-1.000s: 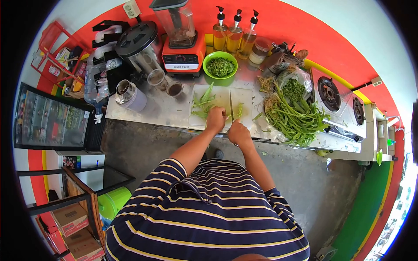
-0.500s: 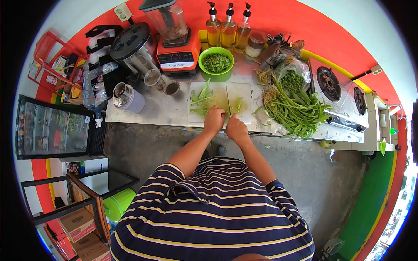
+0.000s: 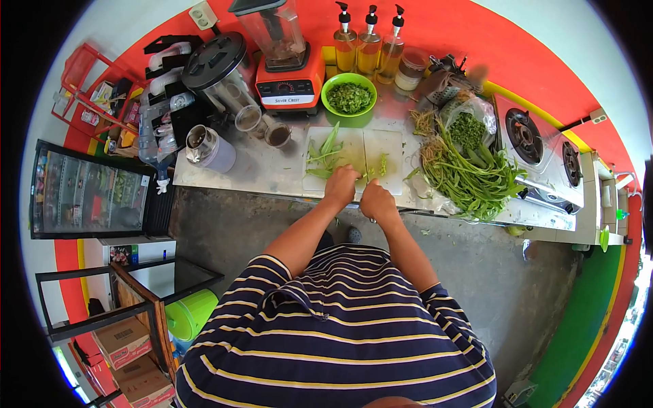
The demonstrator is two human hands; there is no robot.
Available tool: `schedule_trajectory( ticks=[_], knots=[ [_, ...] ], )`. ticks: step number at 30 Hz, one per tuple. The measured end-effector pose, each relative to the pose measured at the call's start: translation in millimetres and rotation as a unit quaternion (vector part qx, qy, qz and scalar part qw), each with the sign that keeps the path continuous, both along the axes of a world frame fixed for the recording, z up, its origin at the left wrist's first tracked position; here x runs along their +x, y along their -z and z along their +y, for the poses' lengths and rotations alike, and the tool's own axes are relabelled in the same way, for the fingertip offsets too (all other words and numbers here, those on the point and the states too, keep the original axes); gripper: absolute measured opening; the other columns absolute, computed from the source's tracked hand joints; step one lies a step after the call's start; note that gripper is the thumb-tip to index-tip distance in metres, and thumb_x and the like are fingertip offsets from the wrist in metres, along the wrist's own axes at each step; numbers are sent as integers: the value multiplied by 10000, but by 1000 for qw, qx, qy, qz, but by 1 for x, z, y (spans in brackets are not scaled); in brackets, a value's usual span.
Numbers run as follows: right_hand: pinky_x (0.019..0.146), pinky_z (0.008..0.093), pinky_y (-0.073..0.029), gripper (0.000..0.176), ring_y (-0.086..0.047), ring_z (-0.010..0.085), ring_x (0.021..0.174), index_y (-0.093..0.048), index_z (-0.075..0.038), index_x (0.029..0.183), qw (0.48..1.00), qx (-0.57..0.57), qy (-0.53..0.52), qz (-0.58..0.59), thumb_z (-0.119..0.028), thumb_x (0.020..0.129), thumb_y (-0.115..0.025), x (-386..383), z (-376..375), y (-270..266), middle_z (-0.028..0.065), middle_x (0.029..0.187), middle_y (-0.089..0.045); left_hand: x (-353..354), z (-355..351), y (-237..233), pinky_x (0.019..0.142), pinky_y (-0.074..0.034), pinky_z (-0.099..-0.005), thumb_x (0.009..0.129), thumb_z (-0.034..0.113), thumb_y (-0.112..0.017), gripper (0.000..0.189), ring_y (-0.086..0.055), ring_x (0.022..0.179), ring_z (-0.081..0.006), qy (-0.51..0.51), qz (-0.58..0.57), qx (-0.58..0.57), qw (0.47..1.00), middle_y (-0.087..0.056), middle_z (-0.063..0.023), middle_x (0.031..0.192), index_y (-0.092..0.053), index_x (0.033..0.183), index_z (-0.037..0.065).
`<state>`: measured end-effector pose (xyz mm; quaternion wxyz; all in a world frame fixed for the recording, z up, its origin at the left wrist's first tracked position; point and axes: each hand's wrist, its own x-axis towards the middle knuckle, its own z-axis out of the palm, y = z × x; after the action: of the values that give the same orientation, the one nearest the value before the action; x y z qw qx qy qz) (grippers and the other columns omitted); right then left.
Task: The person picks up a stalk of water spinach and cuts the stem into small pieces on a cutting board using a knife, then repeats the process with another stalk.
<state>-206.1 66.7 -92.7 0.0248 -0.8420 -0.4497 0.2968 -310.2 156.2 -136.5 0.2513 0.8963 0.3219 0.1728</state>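
My right hand [image 3: 378, 202] is closed around the handle of a knife [image 3: 365, 151], its thin blade standing nearly edge-on above the white cutting board [image 3: 392, 181]. My left hand [image 3: 344, 183] is beside it at the board's near edge, fingers curled downward; how tightly they close, and on what, I cannot tell. Long, smooth, pointed green leaves [image 3: 326, 151] lie on the board's left half, and small pale-green cut pieces [image 3: 381, 164] sit to the right of the blade. Just beyond the board, a round, glossy lime-green bowl [image 3: 349, 116] holds finely chopped, damp-looking greens. To my right spreads a tangled heap of leafy stalks [image 3: 473, 178], with stringy, straw-brown roots [image 3: 425, 122] at its far end, next to a crinkled clear plastic bag [image 3: 488, 117] of chopped greens. The blender [image 3: 289, 78], red-orange with a clear squarish jug, reads "SILVER CREST" across its front. Three clear pump bottles [image 3: 369, 54] of amber liquid stand along the wall; the print on the cardboard boxes [image 3: 122, 342] low on my left is too small to read. Everything before me rests on a dull, shiny-streaked metal table [image 3: 266, 171], with a two-burner gas stove [image 3: 530, 139] at its right end. Below is a grey, scuffed concrete floor [image 3: 449, 279], and a red wall [image 3: 449, 34] curves behind, edged with yellow and white.
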Motion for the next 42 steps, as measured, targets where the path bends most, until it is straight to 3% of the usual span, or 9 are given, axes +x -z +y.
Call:
schedule_trajectory(
  ticks=[10, 15, 21, 24, 26, 39, 42],
  knots=[
    [903, 475, -554, 377, -694, 429, 1038, -451, 87, 1196, 1000, 13, 9, 23, -128, 907, -563, 1, 0, 7, 306, 1061, -694, -5, 3, 2, 830, -517, -460, 813, -9, -594, 212, -646, 958, -364, 15, 2, 9, 1000, -666, -154, 932, -767, 918, 56],
    [901, 445, -565, 426, -706, 403, 1033, -452, 86, 1198, 1000, 2, -12, 5, -124, 876, -634, 7, 6, 2, 284, 1076, -700, -9, -3, 1, 828, -520, -447, 844, 40, -616, 182, -628, 1012, -323, -16, 14, 5, 1000, -660, -96, 963, -767, 934, 89],
    [875, 446, -574, 431, -712, 402, 1009, -458, 86, 1195, 1000, -2, -17, -1, -142, 879, -641, 4, -6, 10, 271, 1062, -706, -9, -3, 2, 830, -513, -421, 842, 67, -637, 153, -611, 963, -299, -7, 15, 44, 999, -657, -65, 935, -771, 900, 114],
    [897, 453, -563, 431, -700, 405, 1045, -462, 89, 1197, 999, -8, -29, -16, -146, 880, -637, 11, -2, 5, 283, 1094, -695, -9, 1, 4, 842, -498, -403, 840, 60, -646, 137, -601, 936, -298, 3, -9, 81, 997, -658, -66, 906, -770, 866, 111],
    [916, 501, -542, 395, -682, 460, 1039, -469, 97, 1192, 999, 7, -49, 5, -158, 904, -561, 15, 1, -3, 328, 1085, -679, -8, 2, 5, 848, -492, -400, 833, 55, -653, 130, -597, 930, -300, -2, -12, 62, 998, -661, -69, 898, -770, 858, 105],
    [915, 450, -555, 454, -697, 397, 1063, -434, 72, 1255, 999, -37, -32, -3, -148, 901, -615, 5, -6, 8, 273, 1106, -700, -10, 7, 0, 848, -487, -428, 798, 46, -697, 93, -614, 928, -342, -19, -41, -27, 999, -690, -106, 918, -765, 851, 78],
    [917, 474, -549, 355, -691, 427, 1049, -474, 62, 1186, 1000, -9, -28, -5, -136, 907, -565, 7, -3, 4, 304, 1087, -692, -10, 11, -2, 826, -514, -436, 804, 35, -678, 117, -640, 928, -350, -7, -33, -49, 998, -704, -119, 945, -770, 846, 92]
  ],
)
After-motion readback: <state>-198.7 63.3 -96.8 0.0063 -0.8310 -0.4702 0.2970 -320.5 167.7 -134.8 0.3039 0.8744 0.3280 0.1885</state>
